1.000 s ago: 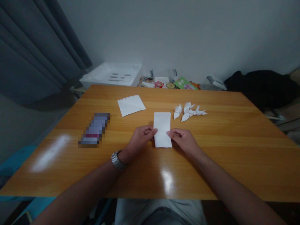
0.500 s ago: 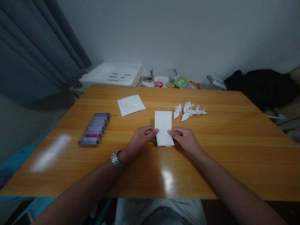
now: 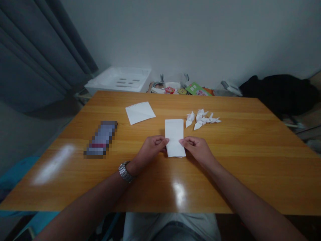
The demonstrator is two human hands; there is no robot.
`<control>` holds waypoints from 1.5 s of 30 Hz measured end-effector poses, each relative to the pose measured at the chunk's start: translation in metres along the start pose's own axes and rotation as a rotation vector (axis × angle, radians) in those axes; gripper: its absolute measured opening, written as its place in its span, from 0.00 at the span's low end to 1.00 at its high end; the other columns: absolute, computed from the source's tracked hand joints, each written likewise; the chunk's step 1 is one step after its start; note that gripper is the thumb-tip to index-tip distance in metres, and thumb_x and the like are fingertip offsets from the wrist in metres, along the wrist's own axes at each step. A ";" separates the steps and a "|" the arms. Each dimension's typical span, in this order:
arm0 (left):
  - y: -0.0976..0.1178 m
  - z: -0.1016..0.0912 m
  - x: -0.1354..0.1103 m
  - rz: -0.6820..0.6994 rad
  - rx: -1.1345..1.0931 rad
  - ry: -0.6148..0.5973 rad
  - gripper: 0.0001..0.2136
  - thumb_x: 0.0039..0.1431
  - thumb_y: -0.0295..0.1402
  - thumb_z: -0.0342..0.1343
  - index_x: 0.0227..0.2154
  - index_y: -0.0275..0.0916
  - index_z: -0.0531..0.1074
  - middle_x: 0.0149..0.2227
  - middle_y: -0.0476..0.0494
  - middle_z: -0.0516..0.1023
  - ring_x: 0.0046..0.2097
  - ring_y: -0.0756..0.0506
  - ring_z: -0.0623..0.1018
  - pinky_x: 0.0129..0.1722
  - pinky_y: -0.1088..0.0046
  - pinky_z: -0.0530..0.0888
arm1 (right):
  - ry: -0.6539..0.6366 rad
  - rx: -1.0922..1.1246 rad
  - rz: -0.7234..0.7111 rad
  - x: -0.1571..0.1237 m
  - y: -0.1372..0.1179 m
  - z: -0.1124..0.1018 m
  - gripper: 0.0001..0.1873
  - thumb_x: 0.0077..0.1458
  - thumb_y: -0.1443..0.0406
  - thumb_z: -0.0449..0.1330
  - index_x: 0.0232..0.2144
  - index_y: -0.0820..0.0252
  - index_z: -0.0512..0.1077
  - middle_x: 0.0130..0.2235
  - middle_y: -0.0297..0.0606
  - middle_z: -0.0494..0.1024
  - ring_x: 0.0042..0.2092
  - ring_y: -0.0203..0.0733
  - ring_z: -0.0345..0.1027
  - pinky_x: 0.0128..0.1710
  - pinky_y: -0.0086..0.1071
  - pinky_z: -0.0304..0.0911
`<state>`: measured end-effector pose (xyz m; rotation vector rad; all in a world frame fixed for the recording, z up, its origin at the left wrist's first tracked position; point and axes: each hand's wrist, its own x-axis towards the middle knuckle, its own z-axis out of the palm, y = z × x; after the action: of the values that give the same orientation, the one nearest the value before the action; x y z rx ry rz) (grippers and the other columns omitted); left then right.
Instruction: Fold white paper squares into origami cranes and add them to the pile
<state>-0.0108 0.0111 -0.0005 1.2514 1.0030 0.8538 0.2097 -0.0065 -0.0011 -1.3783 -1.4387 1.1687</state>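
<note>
White paper rectangle (image 3: 175,138) lies on the tabletop (image 3: 250,140), right in front of the person, with its long axis running away from them and leaning only slightly off straight. Its far short edge points toward the wall, and its near end shows a thin layered edge. The left hand (image 3: 150,149) comes in from one side and the right hand (image 3: 198,149) from the other, both with curled fingers. Each grip is closed on a long edge of the paper's near half, pinching it between them, with a narrow strip of paper showing between the two hands. A metal-link wristwatch (image 3: 125,172) sits on the left wrist.

Beyond the paper and to the left lies a square white paper sheet (image 3: 139,112), set at an angle. To the right of the rectangle, just beyond the right hand, sits a loose cluster of folded paper cranes (image 3: 202,119), some touching one another. Left of the hands lies a long object (image 3: 101,139), too pixelated to identify.

Past the far edge of the tabletop stands a white moulded tray (image 3: 117,80) with slotted recesses. Small packets (image 3: 170,89) and a green printed box (image 3: 197,89) sit beside it, their details too small to read, and a dark cloth heap (image 3: 276,93) lies further right.
</note>
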 end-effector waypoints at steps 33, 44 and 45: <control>0.006 0.003 -0.007 0.154 0.330 -0.150 0.16 0.66 0.43 0.56 0.31 0.35 0.75 0.30 0.45 0.79 0.31 0.49 0.77 0.31 0.76 0.71 | 0.258 0.143 -0.075 -0.003 -0.010 -0.004 0.20 0.58 0.49 0.64 0.31 0.60 0.78 0.31 0.38 0.80 0.33 0.44 0.72 0.34 0.34 0.69; 0.009 0.003 -0.004 0.172 0.204 0.144 0.17 0.63 0.47 0.59 0.33 0.36 0.76 0.32 0.46 0.80 0.33 0.48 0.78 0.33 0.75 0.75 | 0.104 -0.094 -0.129 -0.009 -0.013 0.006 0.21 0.61 0.49 0.60 0.28 0.60 0.77 0.28 0.36 0.77 0.31 0.41 0.68 0.32 0.31 0.62; 0.009 0.003 -0.004 0.174 0.200 0.145 0.17 0.63 0.47 0.59 0.33 0.36 0.77 0.32 0.46 0.80 0.33 0.48 0.78 0.33 0.75 0.75 | 0.102 -0.096 -0.128 -0.010 -0.013 0.006 0.21 0.62 0.49 0.60 0.28 0.60 0.77 0.28 0.36 0.77 0.31 0.41 0.67 0.32 0.31 0.62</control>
<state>-0.0090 0.0071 0.0096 1.4793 1.1283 1.0095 0.2014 -0.0162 0.0106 -1.3687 -1.5027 0.9458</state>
